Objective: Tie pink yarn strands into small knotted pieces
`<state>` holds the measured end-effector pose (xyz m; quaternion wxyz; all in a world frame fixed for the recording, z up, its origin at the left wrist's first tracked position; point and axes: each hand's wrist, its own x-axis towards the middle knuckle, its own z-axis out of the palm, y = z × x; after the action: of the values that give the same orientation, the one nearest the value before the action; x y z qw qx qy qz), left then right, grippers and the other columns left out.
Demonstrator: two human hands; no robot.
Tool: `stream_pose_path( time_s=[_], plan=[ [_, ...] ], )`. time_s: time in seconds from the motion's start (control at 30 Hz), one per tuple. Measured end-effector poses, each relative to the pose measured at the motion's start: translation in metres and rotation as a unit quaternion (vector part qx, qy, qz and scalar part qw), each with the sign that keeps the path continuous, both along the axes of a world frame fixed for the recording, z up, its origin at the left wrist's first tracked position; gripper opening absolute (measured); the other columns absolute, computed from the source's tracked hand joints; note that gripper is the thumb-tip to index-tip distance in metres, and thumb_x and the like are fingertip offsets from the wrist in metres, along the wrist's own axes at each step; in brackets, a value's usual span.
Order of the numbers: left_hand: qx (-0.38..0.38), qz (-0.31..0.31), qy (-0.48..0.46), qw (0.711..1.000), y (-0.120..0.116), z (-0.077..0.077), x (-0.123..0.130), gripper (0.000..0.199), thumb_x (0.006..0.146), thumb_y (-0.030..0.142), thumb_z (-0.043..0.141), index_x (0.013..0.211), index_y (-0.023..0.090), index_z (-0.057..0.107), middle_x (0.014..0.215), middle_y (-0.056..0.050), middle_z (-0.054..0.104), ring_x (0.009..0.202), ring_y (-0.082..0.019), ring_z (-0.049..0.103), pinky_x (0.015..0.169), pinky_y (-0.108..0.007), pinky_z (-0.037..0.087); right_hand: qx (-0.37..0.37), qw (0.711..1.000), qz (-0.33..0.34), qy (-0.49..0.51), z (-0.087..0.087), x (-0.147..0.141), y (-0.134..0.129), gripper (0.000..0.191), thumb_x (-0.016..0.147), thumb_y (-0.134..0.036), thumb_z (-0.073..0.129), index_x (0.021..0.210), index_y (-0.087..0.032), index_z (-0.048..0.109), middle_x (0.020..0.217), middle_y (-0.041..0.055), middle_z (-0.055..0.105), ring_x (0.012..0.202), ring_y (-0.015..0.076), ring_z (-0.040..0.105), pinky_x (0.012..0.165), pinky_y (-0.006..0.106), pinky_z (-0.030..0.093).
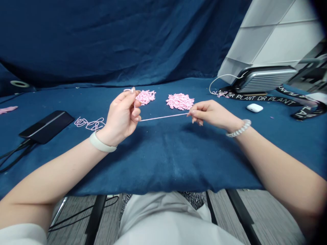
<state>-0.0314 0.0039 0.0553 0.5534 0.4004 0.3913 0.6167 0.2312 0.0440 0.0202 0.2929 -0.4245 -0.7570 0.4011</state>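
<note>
A strand of pink yarn (163, 117) is stretched almost level between my two hands above the blue cloth. My left hand (125, 110) is closed on the yarn, with thumb and forefinger raised and the other fingers curled around it. The far end is pinched between thumb and fingertips of my right hand (208, 114). Loose loops of the yarn (89, 124) lie on the cloth left of my left wrist. Just beyond my hands are two piles of small pink pieces, a left pile (146, 97), partly hidden by my left hand, and a right pile (180, 101).
At the left lies a black power bank (47, 126) with cables. A silver ribbed device (267, 79) stands at the back right, beside a black lettered lanyard (263, 97) and a white earbud case (254, 108). The blue-covered table (163, 170) ends just before my lap.
</note>
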Motion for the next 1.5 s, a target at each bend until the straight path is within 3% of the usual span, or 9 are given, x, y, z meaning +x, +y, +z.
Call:
stream_pose_path(
  time_s=[0.2,0.37,0.5,0.7,0.87,1.03,1.23,1.37,1.5],
  plan=[
    [0.008,0.038,0.007,0.999,0.003,0.005,-0.004,0.005,0.081,0.027,0.061,0.08,0.023,0.058,0.054,0.006,0.052,0.036,-0.002,0.037,0.032,-0.015,0.025,0.029,0.999,-0.012,0.004,0.004,0.008,0.003,0.029,0.079,-0.039,0.059,0.063,-0.015,0.056,0.057,0.0001,0.057,0.049,0.006,0.049,0.049,0.02,0.04],
    [0.049,0.072,-0.007,0.996,-0.008,0.021,-0.002,0.008,0.086,0.032,0.056,0.085,0.024,0.058,0.051,0.008,0.052,0.041,-0.002,0.041,0.038,-0.018,0.023,0.002,0.999,0.048,-0.02,0.005,0.008,0.002,0.022,0.076,-0.037,0.063,0.068,-0.016,0.06,0.063,0.0006,0.061,0.054,0.0072,0.053,0.052,0.021,0.043],
    [0.064,0.065,-0.003,0.996,-0.01,0.022,-0.003,0.008,0.087,0.032,0.056,0.09,0.025,0.058,0.051,0.009,0.054,0.046,-0.002,0.045,0.041,-0.019,0.023,0.005,0.996,0.079,-0.042,0.0,0.005,0.003,0.019,0.077,-0.036,0.061,0.074,-0.017,0.066,0.068,0.0019,0.066,0.057,0.0095,0.057,0.054,0.022,0.045],
    [0.087,0.015,0.079,0.993,-0.008,0.002,0.002,0.016,0.079,0.036,0.063,0.082,0.021,0.059,0.048,0.007,0.055,0.035,-0.003,0.042,0.035,-0.017,0.027,0.151,0.98,0.001,-0.133,-0.006,-0.007,-0.006,0.015,0.08,-0.028,0.06,0.083,-0.018,0.071,0.066,0.0023,0.069,0.058,0.0131,0.062,0.062,0.027,0.047],
    [0.04,-0.053,0.126,0.99,-0.013,-0.028,0.018,0.026,0.07,0.038,0.071,0.08,0.017,0.059,0.058,0.001,0.063,0.049,-0.01,0.059,0.047,-0.019,0.046,0.273,0.951,0.032,-0.138,-0.004,-0.028,-0.029,0.017,0.081,-0.031,0.061,0.073,-0.019,0.069,0.067,0.0014,0.068,0.062,0.0131,0.061,0.066,0.027,0.043],
    [0.043,-0.112,0.077,0.99,-0.012,-0.05,0.028,0.019,0.073,0.031,0.07,0.074,0.014,0.062,0.084,-0.005,0.068,0.085,-0.013,0.063,0.078,-0.024,0.049,0.288,0.956,0.027,-0.044,-0.006,-0.042,-0.046,0.015,0.083,-0.028,0.058,0.084,-0.021,0.071,0.081,0.0032,0.07,0.074,0.0153,0.062,0.071,0.028,0.046],
    [-0.075,-0.203,-0.046,0.975,-0.014,-0.06,0.035,0.015,0.075,0.024,0.068,0.073,0.014,0.058,0.081,-0.003,0.067,0.079,-0.012,0.064,0.08,-0.027,0.048,0.28,0.96,-0.001,0.01,-0.016,-0.047,-0.05,0.021,0.086,-0.025,0.053,0.098,-0.025,0.07,0.091,0.0028,0.071,0.082,0.0165,0.064,0.075,0.03,0.05],
    [-0.093,-0.216,-0.056,0.97,-0.017,-0.063,0.038,0.015,0.076,0.024,0.067,0.075,0.014,0.056,0.081,-0.004,0.066,0.076,-0.011,0.064,0.074,-0.024,0.048,0.288,0.956,-0.053,-0.004,-0.02,-0.05,-0.053,0.023,0.084,-0.028,0.057,0.104,-0.024,0.068,0.098,0.0034,0.071,0.084,0.0187,0.066,0.077,0.032,0.051],
    [-0.095,-0.215,-0.038,0.971,-0.018,-0.063,0.039,0.019,0.076,0.025,0.067,0.072,0.013,0.054,0.068,-0.001,0.06,0.059,-0.007,0.057,0.067,-0.023,0.048,0.332,0.941,-0.061,-0.009,-0.019,-0.052,-0.058,0.015,0.082,-0.028,0.059,0.092,-0.021,0.068,0.085,0.0035,0.071,0.075,0.0159,0.065,0.073,0.028,0.05]
  ],
)
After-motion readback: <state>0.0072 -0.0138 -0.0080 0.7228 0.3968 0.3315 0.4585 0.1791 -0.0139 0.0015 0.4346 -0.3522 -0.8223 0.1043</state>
